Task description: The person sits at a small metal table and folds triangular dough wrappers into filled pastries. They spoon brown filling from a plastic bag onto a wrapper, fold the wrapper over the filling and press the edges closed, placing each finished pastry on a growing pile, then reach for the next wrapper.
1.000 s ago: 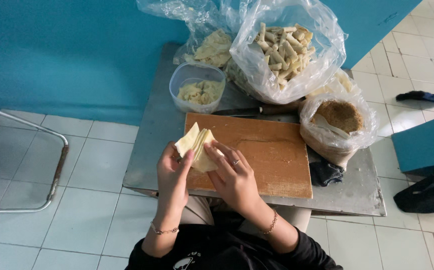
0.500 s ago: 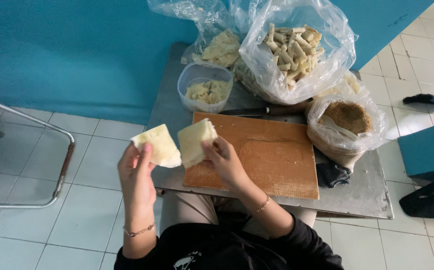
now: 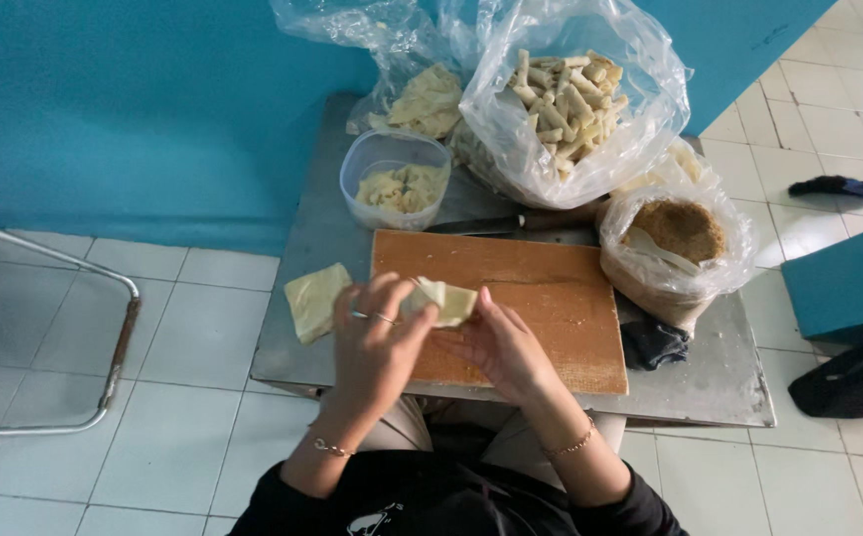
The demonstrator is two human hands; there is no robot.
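Both my hands meet over the near left part of a wooden cutting board (image 3: 541,288). My left hand (image 3: 377,342), with rings on two fingers, and my right hand (image 3: 496,342) together hold a pale, folded piece of dough wrapper (image 3: 443,301) by its edges. A second flat wrapper sheet (image 3: 314,301) lies on the metal table (image 3: 700,382) just left of the board, beside my left hand.
A clear tub of pale filling (image 3: 395,182) stands behind the board. Further back are a plastic bag of rolled sticks (image 3: 566,99) and a bag of wrappers (image 3: 427,99). A bag of brown crumbs (image 3: 678,243) sits right; a knife (image 3: 496,223) and dark cloth (image 3: 652,342) lie nearby.
My left hand laid one wrapper sheet down on the table left of the board, then came back to the right hand. Both hands now grip the remaining wrapper.
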